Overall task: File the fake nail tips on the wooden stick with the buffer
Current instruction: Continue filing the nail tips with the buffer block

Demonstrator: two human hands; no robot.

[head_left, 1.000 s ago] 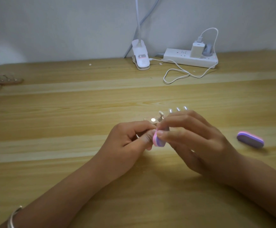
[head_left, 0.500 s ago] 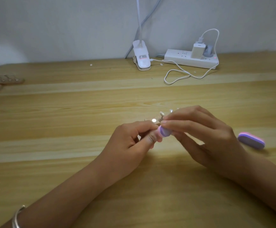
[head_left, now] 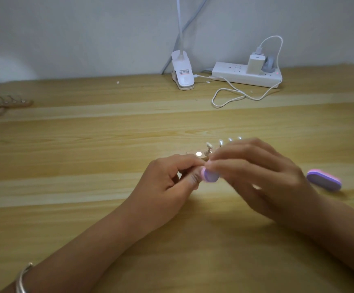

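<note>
My left hand (head_left: 171, 180) pinches the near end of a wooden stick (head_left: 195, 155) over the middle of the table. Several clear fake nail tips (head_left: 208, 145) stand up along the stick, and most of the stick is hidden behind my fingers. My right hand (head_left: 254, 172) grips a small purple and pink buffer (head_left: 210, 175) between thumb and fingers. The buffer lies right against the stick's near end, beside my left thumb. My right hand looks blurred.
A second purple and pink buffer (head_left: 324, 179) lies on the wooden table (head_left: 87, 187) to the right. More sticks with nail tips (head_left: 7, 101) lie at the far left. A clip lamp base (head_left: 182, 70), a power strip (head_left: 245, 76) and a looped white cable (head_left: 231, 96) sit by the wall.
My right hand has rubbed the buffer back and forth by the stick's end, turning it slightly. My left hand and the stick have stayed almost still.
</note>
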